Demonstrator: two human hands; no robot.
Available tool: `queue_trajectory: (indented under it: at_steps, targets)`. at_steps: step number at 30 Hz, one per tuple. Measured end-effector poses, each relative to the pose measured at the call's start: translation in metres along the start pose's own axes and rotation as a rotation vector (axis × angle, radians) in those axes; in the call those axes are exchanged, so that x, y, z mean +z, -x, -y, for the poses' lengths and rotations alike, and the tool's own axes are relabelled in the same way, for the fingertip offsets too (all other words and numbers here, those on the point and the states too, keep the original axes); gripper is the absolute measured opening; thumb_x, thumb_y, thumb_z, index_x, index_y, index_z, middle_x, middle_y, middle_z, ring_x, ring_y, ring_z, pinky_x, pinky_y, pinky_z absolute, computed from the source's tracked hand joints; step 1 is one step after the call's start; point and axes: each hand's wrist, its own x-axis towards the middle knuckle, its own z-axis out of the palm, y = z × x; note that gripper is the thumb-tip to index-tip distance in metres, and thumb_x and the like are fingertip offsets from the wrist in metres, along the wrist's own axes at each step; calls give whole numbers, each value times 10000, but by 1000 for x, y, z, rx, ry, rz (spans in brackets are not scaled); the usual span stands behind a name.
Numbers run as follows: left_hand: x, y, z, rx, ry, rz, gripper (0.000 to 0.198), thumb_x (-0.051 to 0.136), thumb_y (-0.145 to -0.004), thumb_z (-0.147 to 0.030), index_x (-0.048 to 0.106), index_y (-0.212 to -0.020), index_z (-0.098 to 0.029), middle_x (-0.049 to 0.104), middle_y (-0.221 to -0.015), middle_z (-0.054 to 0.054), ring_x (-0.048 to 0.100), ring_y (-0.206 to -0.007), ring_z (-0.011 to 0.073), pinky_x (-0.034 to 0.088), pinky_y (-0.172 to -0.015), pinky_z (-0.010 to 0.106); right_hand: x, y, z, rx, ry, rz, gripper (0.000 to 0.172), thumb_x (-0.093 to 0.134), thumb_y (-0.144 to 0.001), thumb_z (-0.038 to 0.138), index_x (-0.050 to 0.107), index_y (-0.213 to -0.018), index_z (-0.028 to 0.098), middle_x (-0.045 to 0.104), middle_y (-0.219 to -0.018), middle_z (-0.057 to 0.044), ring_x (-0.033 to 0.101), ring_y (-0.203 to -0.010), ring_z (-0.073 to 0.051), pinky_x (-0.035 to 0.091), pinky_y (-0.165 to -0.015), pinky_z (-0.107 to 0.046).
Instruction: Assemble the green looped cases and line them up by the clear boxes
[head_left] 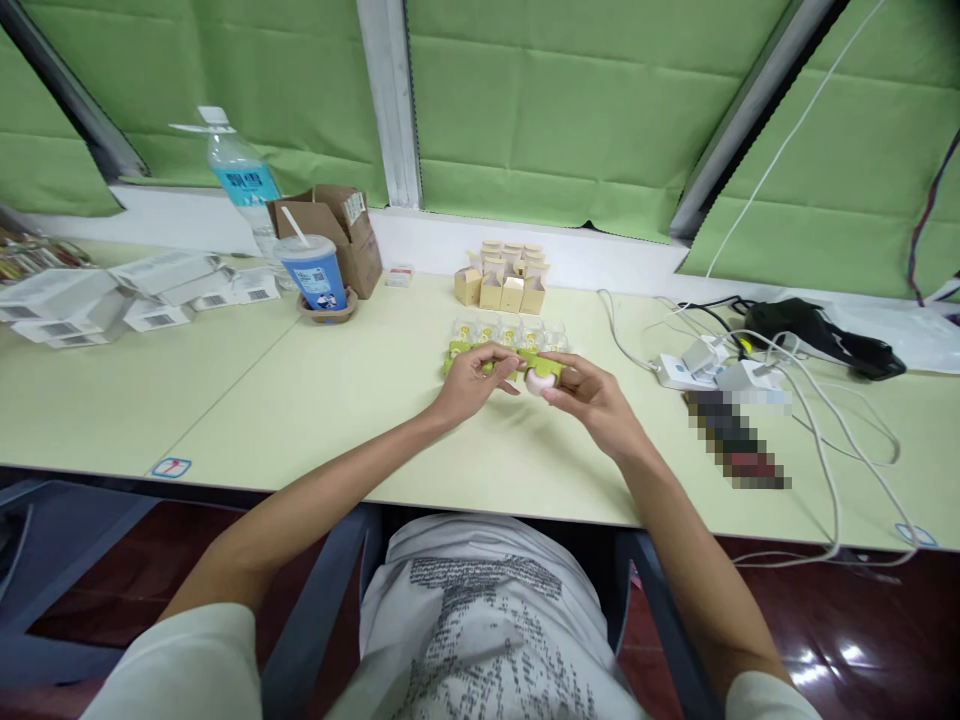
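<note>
Right hand [596,395]: grip clamped on green-sleeved pale round piece [540,381]. Left hand [472,383]: just beside, grip unclear. Clear cups [510,330] behind.

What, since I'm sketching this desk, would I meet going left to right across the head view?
White boxes, cup, small pack, left hand, pale round item, right hand, power strip.
</note>
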Motion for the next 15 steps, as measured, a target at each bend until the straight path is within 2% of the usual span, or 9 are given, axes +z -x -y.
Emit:
queue_trajectory:
  at_steps: [2, 4, 6, 8, 11, 15]
  targets:
    - [-21, -6, -2, 125, -256, -28, 440, 736, -1009, -617, 805, -1018, -182, 750, -1093, 103, 713, -1050, 226, 646, -752, 341, -13, -6, 9, -38, 7, -59, 604, 952, -877, 460, 745, -1406, 256, 866, -1139, -63, 802, -1043, -220, 647, -902, -367]
    - [-49, -10, -2, 239, -536, -41, 365, 702, -1033, -543, 808, -1003, -195, 743, -1062, 112, 670, -1103, 252, 605, -775, 349, -28, -19, 17, -133, 104, -123, 591, 959, -867, 470, 763, -1383, 258, 861, -1152, -62, 798, -1016, -219, 650, -880, -365]
    - [-76, -10, 3, 268, -742, 7, 321, 696, -1026, -510, 814, -1022, -212, 732, -1058, 111, 635, -1114, 269, 592, -860, 392, -39, -36, 19, -286, 310, -180, 578, 964, -854, 506, 798, -1342, 246, 845, -1183, -73, 779, -997, -221, 651, -900, -384]
    - [-95, -5, 10, 263, -868, 41, 320, 678, -1038, -494, 821, -1111, -216, 717, -1126, 119, 623, -1152, 278, 581, -917, 416, -44, -50, 11, -434, 551, -205, 560, 932, -876, 560, 827, -1317, 232, 824, -1168, -93, 754, -962, -233, 650, -882, -400]
    - [-105, 3, 21, 268, -947, 82, 395, 709, -1028, -515, 808, -1265, -215, 694, -1221, 129, 599, -1217, 292, 573, -942, 421, -43, -60, -18, -514, 793, -174, 482, 755, -1022, 577, 828, -1343, 225, 781, -1133, -125, 738, -963, -260, 654, -872, -428]
    - [-101, 4, 27, 276, -1013, 80, 440, 727, -1015, -562, 813, -1265, -211, 694, -1228, 131, 606, -1218, 302, 561, -946, 425, -38, -51, -53, -451, 997, -63, 395, 625, -1100, 398, 801, -1407, 224, 725, -1331, -167, 720, -1016, -261, 630, -943, -456]
